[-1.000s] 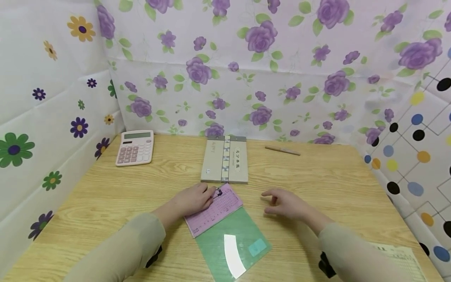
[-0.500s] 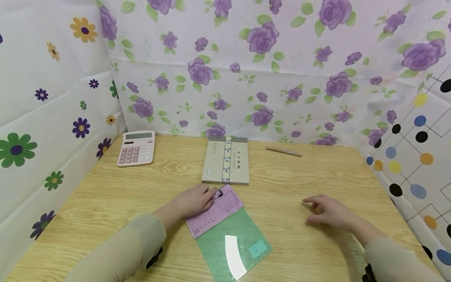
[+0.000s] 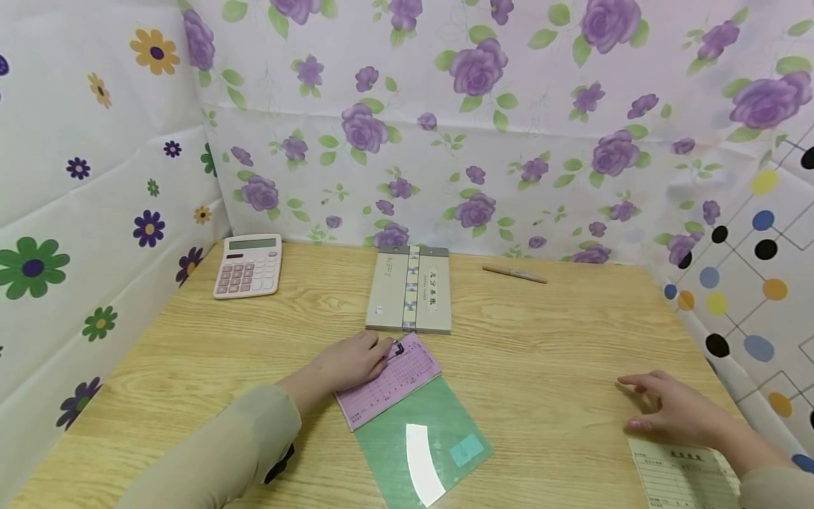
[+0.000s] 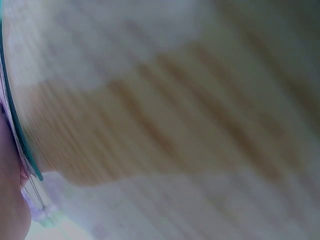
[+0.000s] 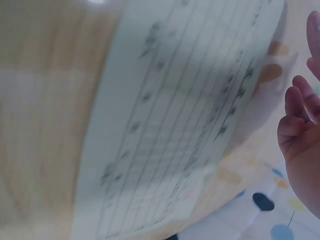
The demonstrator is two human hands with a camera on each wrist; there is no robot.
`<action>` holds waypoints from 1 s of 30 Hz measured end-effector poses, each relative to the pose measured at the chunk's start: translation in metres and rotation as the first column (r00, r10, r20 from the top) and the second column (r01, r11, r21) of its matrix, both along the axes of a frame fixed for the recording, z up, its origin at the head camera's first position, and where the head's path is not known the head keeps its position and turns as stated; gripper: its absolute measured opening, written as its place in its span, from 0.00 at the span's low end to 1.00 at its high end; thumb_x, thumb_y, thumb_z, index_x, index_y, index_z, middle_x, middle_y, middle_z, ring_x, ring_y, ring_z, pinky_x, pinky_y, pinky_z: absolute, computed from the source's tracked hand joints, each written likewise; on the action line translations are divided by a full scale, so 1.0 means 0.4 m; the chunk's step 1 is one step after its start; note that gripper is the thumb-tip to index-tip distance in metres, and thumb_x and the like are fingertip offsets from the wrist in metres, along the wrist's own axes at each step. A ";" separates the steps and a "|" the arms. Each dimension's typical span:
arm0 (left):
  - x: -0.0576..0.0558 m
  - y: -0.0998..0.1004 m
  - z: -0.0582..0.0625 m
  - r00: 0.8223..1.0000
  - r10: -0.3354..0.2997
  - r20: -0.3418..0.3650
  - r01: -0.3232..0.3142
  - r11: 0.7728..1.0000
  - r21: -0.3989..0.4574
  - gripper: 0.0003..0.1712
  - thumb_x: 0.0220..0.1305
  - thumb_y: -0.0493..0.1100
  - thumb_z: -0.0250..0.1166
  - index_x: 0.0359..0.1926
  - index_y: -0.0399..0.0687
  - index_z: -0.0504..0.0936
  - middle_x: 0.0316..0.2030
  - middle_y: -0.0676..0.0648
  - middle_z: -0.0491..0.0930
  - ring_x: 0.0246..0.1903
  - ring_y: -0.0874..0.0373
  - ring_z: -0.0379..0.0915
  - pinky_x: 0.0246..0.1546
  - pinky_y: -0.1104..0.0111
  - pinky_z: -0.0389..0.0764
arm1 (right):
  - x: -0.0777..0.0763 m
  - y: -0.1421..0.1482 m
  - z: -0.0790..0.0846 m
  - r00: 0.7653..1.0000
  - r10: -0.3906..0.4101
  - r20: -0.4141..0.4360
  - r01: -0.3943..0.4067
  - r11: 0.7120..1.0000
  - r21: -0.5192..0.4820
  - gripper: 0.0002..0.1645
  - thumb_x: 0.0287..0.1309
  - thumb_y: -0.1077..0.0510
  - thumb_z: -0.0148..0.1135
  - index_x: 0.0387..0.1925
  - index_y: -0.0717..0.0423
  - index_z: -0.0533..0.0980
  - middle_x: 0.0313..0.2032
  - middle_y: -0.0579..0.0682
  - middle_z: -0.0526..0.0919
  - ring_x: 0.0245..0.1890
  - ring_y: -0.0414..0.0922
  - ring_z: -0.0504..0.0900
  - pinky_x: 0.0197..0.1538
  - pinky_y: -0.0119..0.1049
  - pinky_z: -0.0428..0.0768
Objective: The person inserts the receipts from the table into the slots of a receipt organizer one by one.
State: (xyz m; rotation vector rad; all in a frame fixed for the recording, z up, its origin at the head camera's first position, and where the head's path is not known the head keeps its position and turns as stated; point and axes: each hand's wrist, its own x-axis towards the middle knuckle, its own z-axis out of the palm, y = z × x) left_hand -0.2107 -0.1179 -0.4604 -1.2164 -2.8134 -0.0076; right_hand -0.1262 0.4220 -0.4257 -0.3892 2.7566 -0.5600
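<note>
At the table's centre my left hand (image 3: pixel 356 362) pinches the upper left part of a pad of pink printed forms (image 3: pixel 403 382). A black binder clip (image 3: pixel 398 347) sits on the pad by the fingertips. Under the pad lies a translucent green board (image 3: pixel 388 442) with a pale blue label. The left wrist view shows only part of the hand (image 4: pixel 10 200) and the board's green edge (image 4: pixel 17 130). My right hand (image 3: pixel 683 413) hovers with parted fingers, holding nothing, at the top edge of a cream lined form (image 3: pixel 677 474). In the right wrist view the form (image 5: pixel 170 90) fills the middle.
Two beige ledger covers (image 3: pixel 391 297), strapped together, lie at the back centre. A pink calculator (image 3: pixel 248 266) lies at the back left and a brown pen (image 3: pixel 514 274) at the back right. Flowered cloth (image 3: pixel 407 141) hangs behind the table, with patterned cloths at both sides.
My right hand has moved right and toward the front, from beside the green board to the cream form, uncovering more of it. My left hand has stayed on the pink forms.
</note>
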 end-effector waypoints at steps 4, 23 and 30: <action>0.002 0.000 0.001 1.000 -0.005 -0.007 0.006 1.000 0.005 0.27 0.69 0.50 0.51 0.64 0.42 0.68 0.34 0.49 0.68 0.31 0.58 0.65 0.33 0.65 0.74 | 0.013 0.026 -0.007 1.000 -0.002 0.003 0.002 1.000 0.017 0.47 0.42 0.36 0.69 0.60 0.60 0.69 0.48 0.61 0.71 0.44 0.54 0.74 0.41 0.50 0.74; 0.004 0.001 0.009 1.000 0.012 0.025 -0.012 1.000 0.002 0.27 0.70 0.50 0.50 0.65 0.43 0.67 0.35 0.49 0.68 0.33 0.59 0.65 0.35 0.65 0.74 | 0.030 0.041 -0.029 1.000 0.005 0.004 -0.005 1.000 -0.006 0.52 0.38 0.36 0.71 0.62 0.58 0.66 0.50 0.61 0.66 0.44 0.55 0.72 0.39 0.49 0.74; 0.004 0.003 0.008 1.000 0.010 0.017 -0.010 1.000 -0.005 0.27 0.70 0.50 0.50 0.65 0.43 0.67 0.35 0.49 0.68 0.32 0.59 0.64 0.34 0.66 0.74 | 0.029 0.035 -0.033 0.998 0.028 -0.050 -0.026 0.999 0.026 0.52 0.39 0.34 0.69 0.61 0.59 0.67 0.48 0.59 0.67 0.42 0.49 0.71 0.36 0.43 0.74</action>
